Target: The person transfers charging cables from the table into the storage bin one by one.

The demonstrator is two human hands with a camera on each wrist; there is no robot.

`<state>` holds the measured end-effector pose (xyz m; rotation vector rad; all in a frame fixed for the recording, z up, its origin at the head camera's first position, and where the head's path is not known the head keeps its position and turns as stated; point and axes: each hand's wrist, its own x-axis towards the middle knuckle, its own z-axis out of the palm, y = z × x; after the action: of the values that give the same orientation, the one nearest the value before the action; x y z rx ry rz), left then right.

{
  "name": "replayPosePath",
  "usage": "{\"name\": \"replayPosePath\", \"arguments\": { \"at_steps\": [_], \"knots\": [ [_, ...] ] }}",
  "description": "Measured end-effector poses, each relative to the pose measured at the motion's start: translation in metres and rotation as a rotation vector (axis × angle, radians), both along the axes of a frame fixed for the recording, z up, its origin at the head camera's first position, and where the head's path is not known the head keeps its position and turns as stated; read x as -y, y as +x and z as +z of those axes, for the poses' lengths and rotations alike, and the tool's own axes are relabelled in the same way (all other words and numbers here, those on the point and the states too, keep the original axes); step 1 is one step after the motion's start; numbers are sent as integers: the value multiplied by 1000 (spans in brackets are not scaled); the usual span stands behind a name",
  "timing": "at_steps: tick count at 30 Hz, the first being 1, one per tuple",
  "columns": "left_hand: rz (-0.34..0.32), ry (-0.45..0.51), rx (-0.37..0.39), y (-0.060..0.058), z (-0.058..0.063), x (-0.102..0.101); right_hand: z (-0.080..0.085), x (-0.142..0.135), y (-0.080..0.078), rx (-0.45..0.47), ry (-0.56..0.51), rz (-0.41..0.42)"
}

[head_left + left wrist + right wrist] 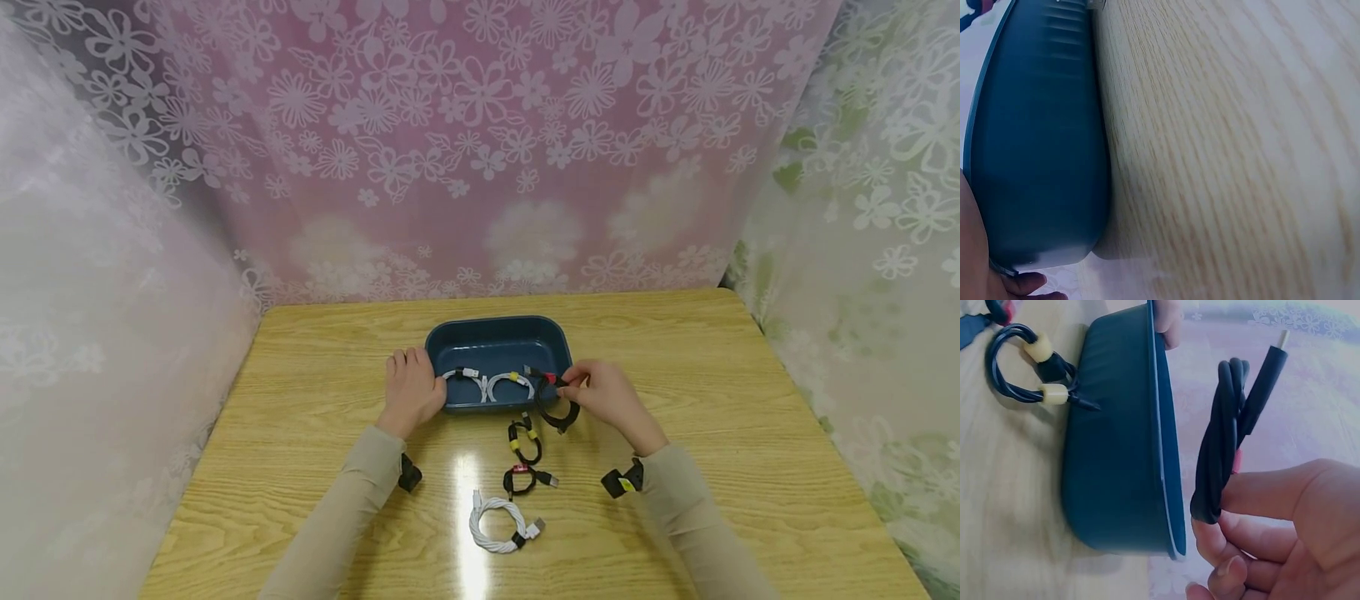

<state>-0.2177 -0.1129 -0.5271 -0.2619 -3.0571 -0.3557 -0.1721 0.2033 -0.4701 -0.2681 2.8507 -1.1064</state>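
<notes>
A coiled black cable (1219, 437) with a red tie is pinched between the thumb and fingers of my right hand (606, 397), over the right front corner of a dark blue bin (498, 327). One plug sticks up from the coil in the right wrist view. My left hand (412, 392) grips the bin's left end at the rim, its fingertips showing past the edge in the left wrist view. Inside the bin lie a white cable with a black tie (462, 374) and a white cable with a yellow tie (513, 380), side by side along the front wall.
On the wooden table (315, 475), in front of the bin, a black cable with yellow ties (532, 450), a small black cable with a red tie (519, 472) and a larger white coiled cable (487, 542) lie in a row. Flowered curtains (480, 167) surround the table.
</notes>
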Motion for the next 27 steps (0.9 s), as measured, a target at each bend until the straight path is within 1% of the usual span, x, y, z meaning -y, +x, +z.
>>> {"name": "replayPosePath", "arguments": {
  "at_steps": [4, 8, 11, 19, 23, 27],
  "knots": [
    [-2, 5, -8, 0, -2, 0, 4, 2, -10, 19, 3, -39],
    [-1, 1, -12, 0, -3, 0, 6, 4, -19, 22, 10, -53],
    [0, -1, -8, 0, -3, 0, 5, 5, -26, 8, 25, -47],
    [6, -3, -6, 0, -1, -1, 0, 8, -44, 23, 44, -60],
    [10, -7, 0, 0, 1, -1, -3, 11, -52, 3, 66, -60],
    [11, -10, 10, 0, 2, 0, -8, 11, -59, -47, 120, -50]
  ]
}}
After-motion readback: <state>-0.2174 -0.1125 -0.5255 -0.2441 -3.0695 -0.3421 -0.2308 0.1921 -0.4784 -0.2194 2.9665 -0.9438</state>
